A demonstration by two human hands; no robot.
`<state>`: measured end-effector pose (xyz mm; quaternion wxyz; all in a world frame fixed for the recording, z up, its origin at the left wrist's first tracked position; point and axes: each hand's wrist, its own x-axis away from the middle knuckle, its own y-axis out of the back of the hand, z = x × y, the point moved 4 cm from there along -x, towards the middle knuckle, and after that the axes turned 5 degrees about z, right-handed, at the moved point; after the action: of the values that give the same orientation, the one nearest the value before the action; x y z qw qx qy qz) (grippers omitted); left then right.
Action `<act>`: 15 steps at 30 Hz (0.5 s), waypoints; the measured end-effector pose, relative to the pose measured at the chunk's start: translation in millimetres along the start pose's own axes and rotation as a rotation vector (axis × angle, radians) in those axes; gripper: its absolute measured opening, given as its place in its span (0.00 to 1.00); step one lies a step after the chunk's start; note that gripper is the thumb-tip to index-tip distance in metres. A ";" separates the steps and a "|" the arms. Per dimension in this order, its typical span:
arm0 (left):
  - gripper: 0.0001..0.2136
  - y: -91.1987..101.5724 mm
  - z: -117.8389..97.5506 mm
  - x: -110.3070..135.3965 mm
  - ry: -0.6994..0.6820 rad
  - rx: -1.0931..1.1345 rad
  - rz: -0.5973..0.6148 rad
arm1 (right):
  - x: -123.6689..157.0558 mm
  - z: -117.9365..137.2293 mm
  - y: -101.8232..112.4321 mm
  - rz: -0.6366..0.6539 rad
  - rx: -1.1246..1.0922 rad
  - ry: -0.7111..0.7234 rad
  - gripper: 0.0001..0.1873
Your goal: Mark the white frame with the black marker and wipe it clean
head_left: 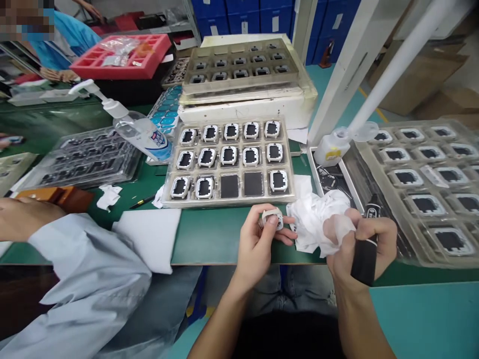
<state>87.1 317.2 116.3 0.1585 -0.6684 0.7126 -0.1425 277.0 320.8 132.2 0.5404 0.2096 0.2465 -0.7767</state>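
My left hand [258,239] is closed on a small white watch case [273,218], thumb across its face, just in front of a clear plastic tray [224,200]. That tray carries several similar white cases, and two of its front-row pockets show bare dark squares. Farther right, my right hand [359,244] grips a thick black cylinder [363,262] with a white ring; its exact kind I cannot make out. The same hand has a white tissue [342,229] between its fingers. Right behind it lies a crumpled heap of white tissue [312,219].
More trays of cases stand on a white foam box [247,109] behind and in a tray [422,199] at right. A pump bottle [140,132] and a white bottle [332,147] flank the middle tray. At left, another person's sleeve [86,269] reaches over the table beside a white cloth [149,234].
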 end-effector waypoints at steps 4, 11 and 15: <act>0.14 -0.3 -3.4 4.4 -0.030 0.028 0.015 | 2.0 6.1 -6.1 0.193 0.049 -0.024 0.18; 0.05 -26.2 -11.8 25.7 -0.252 -0.033 -0.001 | 17.9 2.3 1.4 0.316 0.248 0.184 0.20; 0.07 -28.6 -0.8 33.1 -0.241 -0.185 -0.013 | 11.8 4.0 1.2 0.373 0.223 0.187 0.21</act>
<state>110.8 282.3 127.7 0.1798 -0.6972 0.6940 0.0037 274.1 309.3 128.3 0.6228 0.3808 0.1651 -0.6632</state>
